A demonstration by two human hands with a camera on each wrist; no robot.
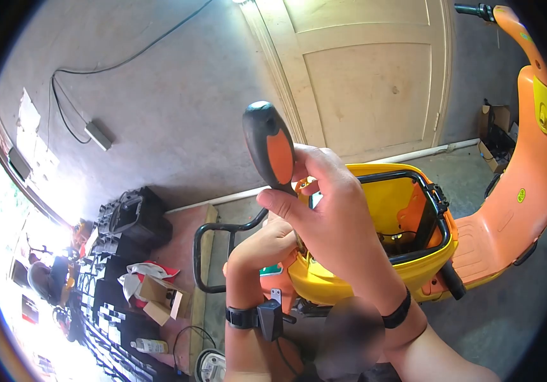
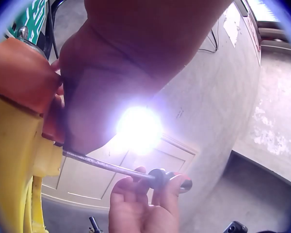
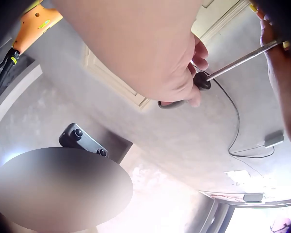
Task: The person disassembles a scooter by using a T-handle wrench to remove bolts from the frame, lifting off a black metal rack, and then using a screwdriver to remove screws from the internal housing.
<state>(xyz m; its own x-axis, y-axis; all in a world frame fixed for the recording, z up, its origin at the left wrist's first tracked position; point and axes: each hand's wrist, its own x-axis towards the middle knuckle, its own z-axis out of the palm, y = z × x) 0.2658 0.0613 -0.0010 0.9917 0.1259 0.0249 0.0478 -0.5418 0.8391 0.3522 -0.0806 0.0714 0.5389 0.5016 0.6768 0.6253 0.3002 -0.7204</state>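
My right hand [image 1: 334, 200] holds a screwdriver [image 1: 267, 143] by its black and orange handle, which points up and toward the wall in the head view. Its long metal shaft [image 2: 109, 167] runs to the yellow and orange rear body [image 2: 22, 131] of a scooter, where its tip is hidden behind my left hand in the left wrist view. Bent at the wrist, my left hand [image 1: 264, 245] grips the orange rear piece [image 2: 22, 73], its fingers partly hidden. In the right wrist view, the shaft [image 3: 245, 61] ends close to the left hand's fingers.
An open yellow compartment [image 1: 381, 204] with a black rim lies right of my hands. A black rear rail [image 1: 200, 254] sticks out to the left. Black cases [image 1: 133, 219] and an opened cardboard box [image 1: 159, 299] stand by the wall. A cream door [image 1: 369, 83] is behind.
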